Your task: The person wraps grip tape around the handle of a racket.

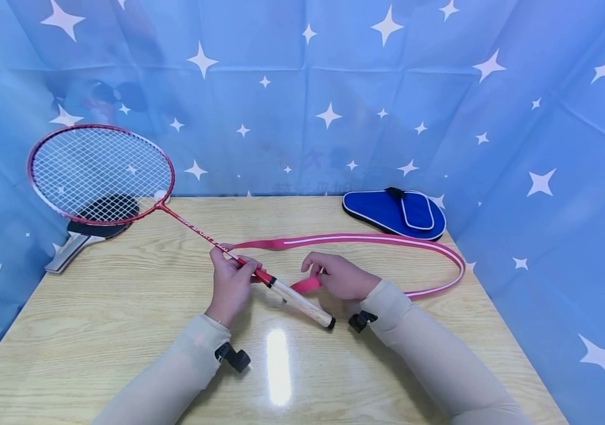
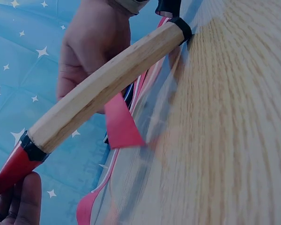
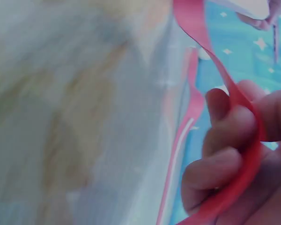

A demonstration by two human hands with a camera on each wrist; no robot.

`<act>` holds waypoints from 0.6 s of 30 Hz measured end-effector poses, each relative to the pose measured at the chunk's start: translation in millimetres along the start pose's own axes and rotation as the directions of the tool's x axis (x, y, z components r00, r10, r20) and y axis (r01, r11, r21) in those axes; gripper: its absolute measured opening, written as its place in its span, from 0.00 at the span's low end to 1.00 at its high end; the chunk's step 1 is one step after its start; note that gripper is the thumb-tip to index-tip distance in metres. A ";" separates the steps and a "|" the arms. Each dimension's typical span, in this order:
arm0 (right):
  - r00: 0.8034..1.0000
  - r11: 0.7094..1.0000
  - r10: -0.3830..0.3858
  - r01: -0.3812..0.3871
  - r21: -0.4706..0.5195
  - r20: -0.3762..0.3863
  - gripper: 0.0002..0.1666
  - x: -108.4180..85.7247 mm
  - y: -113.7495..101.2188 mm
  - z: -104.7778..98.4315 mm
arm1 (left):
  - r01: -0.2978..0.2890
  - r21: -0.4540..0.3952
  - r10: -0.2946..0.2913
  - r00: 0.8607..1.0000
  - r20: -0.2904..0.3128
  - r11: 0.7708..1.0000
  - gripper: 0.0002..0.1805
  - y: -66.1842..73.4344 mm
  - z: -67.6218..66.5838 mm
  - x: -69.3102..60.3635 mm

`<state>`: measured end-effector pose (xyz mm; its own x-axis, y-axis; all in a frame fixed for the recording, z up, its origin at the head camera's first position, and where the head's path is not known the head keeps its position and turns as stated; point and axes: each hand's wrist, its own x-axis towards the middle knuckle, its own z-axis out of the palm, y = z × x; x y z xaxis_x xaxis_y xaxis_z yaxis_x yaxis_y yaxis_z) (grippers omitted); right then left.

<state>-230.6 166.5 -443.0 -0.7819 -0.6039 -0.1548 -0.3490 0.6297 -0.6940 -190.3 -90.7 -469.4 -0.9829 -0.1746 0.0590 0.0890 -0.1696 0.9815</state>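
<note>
My left hand [image 1: 231, 283] grips a red badminton racket [image 1: 196, 229] by the lower shaft, where it meets the handle. The strung head tilts up at the far left. Its handle [image 2: 107, 84] is bare pale wood with a black butt cap, pointing toward the lower right, above the table. My right hand [image 1: 343, 277] pinches a pink grip tape [image 3: 246, 173] between thumb and fingers, right of the handle. A short end of tape hangs beside the wood; I cannot tell whether they touch. The rest, with a white stripe, loops across the table.
A black table tennis bat [image 1: 113, 213] lies at the back left, partly behind the racket strings. A blue bat case [image 1: 382, 209] lies at the back right. A blue star-patterned curtain [image 1: 281, 153] borders the wooden table [image 1: 95, 319] behind and at the sides.
</note>
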 end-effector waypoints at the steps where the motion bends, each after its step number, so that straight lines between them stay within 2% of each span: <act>1: 1.000 1.000 -0.015 0.015 0.023 -0.008 0.20 0.3 -0.4 -0.5 | -0.001 0.000 0.001 1.000 0.000 1.000 0.24 0.1 -0.1 -0.2; 4: 0.999 0.996 -0.036 0.037 0.079 -0.011 0.16 2.5 -0.2 -1.1 | 0.003 0.002 -0.003 1.000 0.000 1.000 0.24 0.5 -0.2 -0.5; 7: 1.000 0.995 -0.016 0.016 0.099 0.001 0.19 5.1 0.1 -1.6 | -0.001 -0.005 0.001 1.000 0.001 1.000 0.25 0.8 0.0 -0.5; 9: 1.000 0.997 -0.006 0.007 0.073 -0.008 0.20 6.8 -0.5 -2.1 | -0.004 -0.007 0.004 1.000 0.003 1.000 0.26 1.1 0.1 -0.8; 13: 0.997 0.999 -0.036 0.036 -0.001 -0.069 0.17 8.2 -4.2 -3.2 | -0.010 -0.009 0.011 1.000 0.005 1.000 0.25 1.1 0.3 -0.9; 18: 0.989 0.997 -0.073 0.069 -0.029 -0.129 0.08 10.7 -8.3 -4.6 | -0.018 -0.003 0.018 1.000 0.003 1.000 0.25 -0.3 0.3 0.1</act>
<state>-238.4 157.0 -435.7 -0.8147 -0.5797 -0.0117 -0.4171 0.5999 -0.6827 -190.5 -90.4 -469.7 -0.9816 -0.1749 0.0772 0.1072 -0.1695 0.9797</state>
